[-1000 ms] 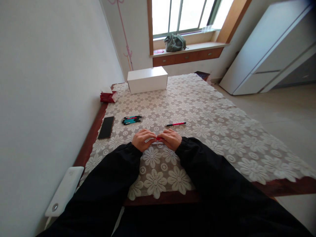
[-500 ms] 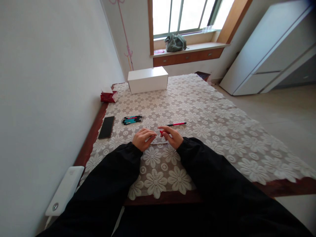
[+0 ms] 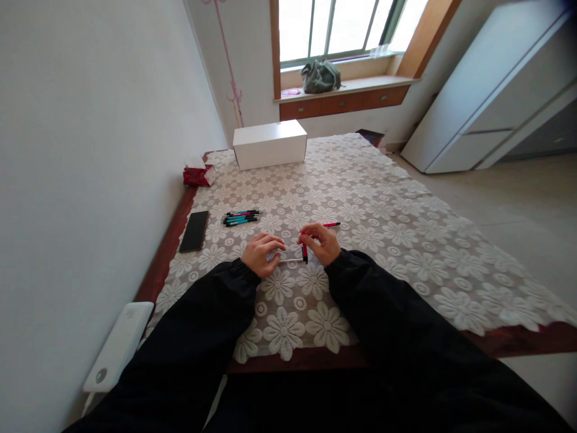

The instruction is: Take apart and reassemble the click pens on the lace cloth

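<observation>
Phone (image 3: 194, 231) lies at far left of the worktop (image 3: 406, 240), pens (image 3: 241, 218) just right of it. My left hand (image 3: 261, 255) pinches a thin clear refill (image 3: 291, 260), lying flat btwn both hands. Right hand (image 3: 325, 243) grips a red pen barrel (image 3: 305, 252), upright, tip by the refill's end. Another red pen (image 3: 331, 225) sits just behind.

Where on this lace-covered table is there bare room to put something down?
The whole right side of the tablecloth lies bare, and so does the stretch between the white box and the pens. It is crowded near the left edge: phone, pens, red packet, and around both hands.
</observation>
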`<state>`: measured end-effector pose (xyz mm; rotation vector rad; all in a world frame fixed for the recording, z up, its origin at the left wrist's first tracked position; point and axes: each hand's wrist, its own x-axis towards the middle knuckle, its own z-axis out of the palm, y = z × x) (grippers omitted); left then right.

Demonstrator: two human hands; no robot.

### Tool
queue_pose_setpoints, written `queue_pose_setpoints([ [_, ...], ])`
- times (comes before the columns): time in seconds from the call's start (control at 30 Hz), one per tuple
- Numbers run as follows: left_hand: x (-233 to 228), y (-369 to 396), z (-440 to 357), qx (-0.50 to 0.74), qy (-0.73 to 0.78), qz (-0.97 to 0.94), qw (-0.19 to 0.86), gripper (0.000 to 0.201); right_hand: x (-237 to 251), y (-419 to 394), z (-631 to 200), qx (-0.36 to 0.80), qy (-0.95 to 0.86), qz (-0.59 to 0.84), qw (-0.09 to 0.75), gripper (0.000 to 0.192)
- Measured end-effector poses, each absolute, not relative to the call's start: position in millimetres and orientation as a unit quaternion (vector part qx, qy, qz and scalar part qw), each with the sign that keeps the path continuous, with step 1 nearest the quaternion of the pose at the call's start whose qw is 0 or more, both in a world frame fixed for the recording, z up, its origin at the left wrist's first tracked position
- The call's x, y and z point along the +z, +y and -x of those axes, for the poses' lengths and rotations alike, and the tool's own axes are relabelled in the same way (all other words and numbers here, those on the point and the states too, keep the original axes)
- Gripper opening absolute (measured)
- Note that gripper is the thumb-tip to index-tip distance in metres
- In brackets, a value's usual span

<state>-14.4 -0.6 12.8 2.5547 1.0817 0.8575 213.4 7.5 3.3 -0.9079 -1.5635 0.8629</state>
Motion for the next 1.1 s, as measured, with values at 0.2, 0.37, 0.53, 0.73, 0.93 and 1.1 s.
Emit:
queue_pose_setpoints([
  [0.2, 20.7, -4.5, 14.7, 0.223, 0.385, -0.888, 0.115, 0.029, 4.0, 6.2, -213.1, 0.324, -0.669, 0.376, 0.553, 0.021],
  [0.37, 21.0, -4.9, 14.0, 0.188, 0.384, -0.897, 0.113, 0.027, 4.0, 4.7, -213.8, 0.274, -0.692, 0.376, 0.552, 0.019],
  [0.53, 18.5, -4.9, 13.5, 0.189, 0.407, -0.887, 0.111, 0.018, 5.5, 3.1, -214.5, 0.234, -0.71, 0.384, 0.542, 0.021],
  [0.73, 16.1, -4.1, 13.0, 0.214, 0.408, -0.882, 0.101, 0.009, 8.5, 3.0, -214.6, 0.189, -0.746, 0.366, 0.524, 0.019],
  [0.93, 10.3, -0.7, 14.1, 0.241, 0.392, -0.882, 0.099, 0.005, 6.1, 5.2, -216.5, 0.203, -0.77, 0.366, 0.481, 0.026],
  [1.1, 10.1, 0.9, 14.6, 0.244, 0.385, -0.884, 0.102, 0.002, 3.4, 6.8, -216.5, 0.196, -0.777, 0.375, 0.467, 0.027],
])
